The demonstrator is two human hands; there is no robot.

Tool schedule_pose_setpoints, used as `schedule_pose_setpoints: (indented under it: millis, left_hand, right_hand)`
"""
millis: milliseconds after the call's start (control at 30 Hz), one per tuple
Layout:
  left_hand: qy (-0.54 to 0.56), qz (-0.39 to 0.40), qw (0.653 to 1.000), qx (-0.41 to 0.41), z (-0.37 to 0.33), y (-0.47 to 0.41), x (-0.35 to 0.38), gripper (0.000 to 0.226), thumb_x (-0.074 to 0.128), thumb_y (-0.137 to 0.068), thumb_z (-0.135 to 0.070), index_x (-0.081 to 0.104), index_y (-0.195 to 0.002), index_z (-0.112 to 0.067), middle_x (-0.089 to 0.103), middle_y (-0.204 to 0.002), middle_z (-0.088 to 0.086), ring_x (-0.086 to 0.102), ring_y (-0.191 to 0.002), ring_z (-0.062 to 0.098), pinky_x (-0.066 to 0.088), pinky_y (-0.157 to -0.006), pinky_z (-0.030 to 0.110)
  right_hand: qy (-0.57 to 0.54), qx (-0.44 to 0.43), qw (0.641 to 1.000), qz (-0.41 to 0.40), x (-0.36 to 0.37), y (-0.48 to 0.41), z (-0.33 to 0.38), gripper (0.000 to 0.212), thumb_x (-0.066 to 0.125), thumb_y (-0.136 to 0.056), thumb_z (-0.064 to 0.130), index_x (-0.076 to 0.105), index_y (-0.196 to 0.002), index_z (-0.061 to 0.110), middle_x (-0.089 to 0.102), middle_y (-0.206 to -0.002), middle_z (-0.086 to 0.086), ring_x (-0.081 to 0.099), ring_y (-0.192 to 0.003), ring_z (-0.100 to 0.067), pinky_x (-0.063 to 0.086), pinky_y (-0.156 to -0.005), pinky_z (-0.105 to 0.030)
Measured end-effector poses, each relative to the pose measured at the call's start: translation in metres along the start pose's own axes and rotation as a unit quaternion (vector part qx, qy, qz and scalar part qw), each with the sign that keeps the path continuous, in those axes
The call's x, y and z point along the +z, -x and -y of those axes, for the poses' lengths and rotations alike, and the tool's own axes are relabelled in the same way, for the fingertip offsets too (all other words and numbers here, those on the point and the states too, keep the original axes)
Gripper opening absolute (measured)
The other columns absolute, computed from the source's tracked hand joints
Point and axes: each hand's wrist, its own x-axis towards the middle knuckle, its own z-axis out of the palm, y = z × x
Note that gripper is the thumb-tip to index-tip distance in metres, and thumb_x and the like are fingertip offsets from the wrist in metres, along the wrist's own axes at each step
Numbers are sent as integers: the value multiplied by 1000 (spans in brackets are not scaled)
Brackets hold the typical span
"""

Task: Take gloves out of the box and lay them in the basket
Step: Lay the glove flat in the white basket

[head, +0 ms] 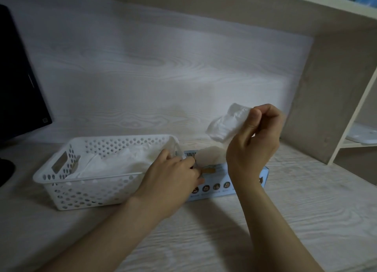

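Observation:
A white perforated basket [61,182] stands on the desk at the left, with several thin translucent gloves [114,163] piled inside it. Just right of it lies a light blue glove box [216,188], more glove plastic bulging from its top opening [210,156]. My right hand [255,137] is raised above the box and pinches one crumpled translucent glove [226,122] between thumb and fingers. My left hand [173,175] rests low on the box's left end beside the basket wall, its fingers curled there; whether it grips anything is hidden.
A dark monitor [18,84] and its base stand at the far left. A wooden shelf unit [330,108] rises at the right, with a white object [363,135] on its lower shelf. Pale wood desk surface [204,241] lies in front.

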Motion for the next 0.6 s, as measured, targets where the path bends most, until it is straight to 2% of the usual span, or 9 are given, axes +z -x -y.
schedule_pose_setpoints:
  millis: [100,167,267,333,400,500,600]
  left_hand:
    - [-8,0,1000,-7,-2,-1,-5,47,28,-106,-42,74,-107,-33,69,-101,-10,66,-81,21,40,-82,40]
    - [-13,-5,1000,-8,-3,-2,-6,53,24,-105,-44,75,-103,-31,72,-103,-9,65,-81,23,42,-82,42]
    - [1,-19,1000,-14,-1,0,-4,37,42,-104,-45,76,-101,-30,73,-102,-10,64,-85,25,45,-82,44]
    - [27,-40,999,-13,1,2,-6,17,63,-99,-40,76,-106,-30,73,-104,-12,63,-90,25,48,-83,45]
    - [76,-61,995,-11,4,3,-10,6,72,-95,-32,77,-98,-31,72,-97,-15,59,-89,20,50,-84,42]
    - [166,-118,978,-51,5,6,-25,12,71,-90,-22,71,-78,-23,60,-74,-13,53,-80,14,45,-82,33]
    - [259,-174,937,-156,4,7,-47,21,54,-91,-24,44,-72,-23,43,-63,-13,43,-63,9,31,-67,19]
  right_hand:
    - [-5,-33,999,20,-1,2,9,15,47,-112,18,56,-107,7,51,-75,15,48,-57,-6,34,-54,-18]
    - [2,-51,997,56,-1,5,12,16,49,-111,20,58,-106,7,49,-63,8,44,-50,-11,30,-49,-19]
    - [-3,-54,995,89,0,11,18,10,52,-111,19,57,-107,12,44,-59,12,39,-45,-8,26,-48,-18]
    - [-17,-75,994,78,-1,12,24,7,46,-112,25,49,-109,18,44,-60,14,39,-44,-9,24,-45,-21]
    - [-39,-100,992,64,-2,12,30,12,39,-112,31,42,-111,19,48,-66,19,40,-45,-7,24,-45,-17]
    - [-43,-119,987,104,-2,14,32,11,38,-111,27,43,-110,17,39,-61,21,38,-46,-3,23,-48,-10]
    - [-15,-110,979,174,-2,15,28,12,51,-108,21,57,-106,10,39,-51,9,35,-43,-10,21,-47,-11]
